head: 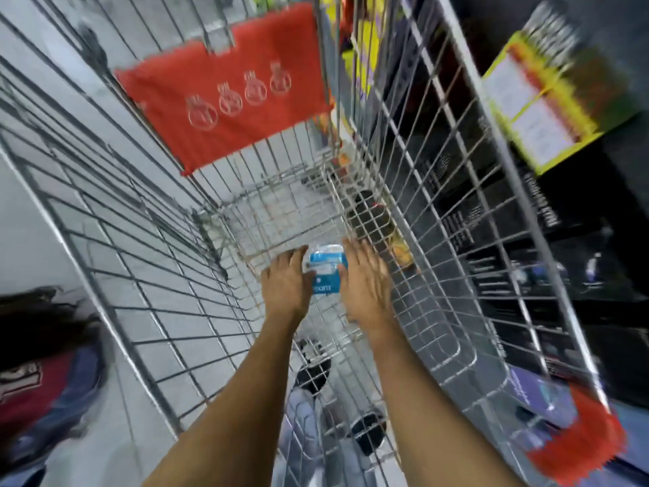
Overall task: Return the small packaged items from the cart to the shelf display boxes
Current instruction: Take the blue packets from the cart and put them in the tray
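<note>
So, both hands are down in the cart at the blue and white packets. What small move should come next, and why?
Probably close both hands on the blue and white packets and lift them straight up. The left hand and right hand already flank them on the cart floor, and the cart's wire walls rise high around them.

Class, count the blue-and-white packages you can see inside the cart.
1: the blue-and-white package lies on the cart floor, between the left hand and right hand. Others may be hidden under the hands.
</note>
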The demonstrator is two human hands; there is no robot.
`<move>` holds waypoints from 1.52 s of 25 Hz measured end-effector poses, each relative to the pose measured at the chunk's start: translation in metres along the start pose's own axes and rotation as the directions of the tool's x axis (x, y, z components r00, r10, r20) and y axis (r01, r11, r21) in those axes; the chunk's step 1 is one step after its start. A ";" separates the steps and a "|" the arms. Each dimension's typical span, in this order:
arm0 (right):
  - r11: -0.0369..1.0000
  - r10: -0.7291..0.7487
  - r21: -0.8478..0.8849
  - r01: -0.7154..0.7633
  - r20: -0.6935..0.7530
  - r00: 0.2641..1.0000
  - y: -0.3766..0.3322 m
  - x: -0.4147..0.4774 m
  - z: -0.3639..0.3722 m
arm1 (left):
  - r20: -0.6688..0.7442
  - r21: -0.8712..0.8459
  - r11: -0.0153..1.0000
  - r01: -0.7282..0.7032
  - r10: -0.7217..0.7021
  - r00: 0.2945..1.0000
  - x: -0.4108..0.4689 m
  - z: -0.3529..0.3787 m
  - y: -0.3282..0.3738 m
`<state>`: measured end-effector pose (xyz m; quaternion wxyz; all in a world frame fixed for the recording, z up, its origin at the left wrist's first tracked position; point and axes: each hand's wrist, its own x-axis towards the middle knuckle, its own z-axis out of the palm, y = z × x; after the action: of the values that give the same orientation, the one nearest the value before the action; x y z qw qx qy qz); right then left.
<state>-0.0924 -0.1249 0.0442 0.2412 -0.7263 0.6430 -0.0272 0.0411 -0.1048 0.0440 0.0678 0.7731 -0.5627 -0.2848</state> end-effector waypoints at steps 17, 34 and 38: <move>0.832 0.394 0.473 -0.290 -0.136 0.909 0.028 0.004 0.019 | -0.063 0.017 1.000 0.020 -0.019 0.998 -0.002 0.016 -0.016; 0.966 0.257 0.029 -0.255 -0.075 0.964 0.036 -0.007 0.044 | -0.026 -0.058 0.985 0.163 -0.165 0.986 0.036 0.031 -0.019; 0.954 0.300 0.063 -0.294 -0.141 0.943 0.032 -0.015 0.037 | -0.077 -0.108 0.988 0.111 -0.120 0.990 0.024 0.026 -0.014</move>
<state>-0.1117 -0.1005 0.0036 0.2085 -0.6121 0.7606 -0.0580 0.0440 -0.1160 0.0082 0.1143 0.8110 -0.4982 -0.2845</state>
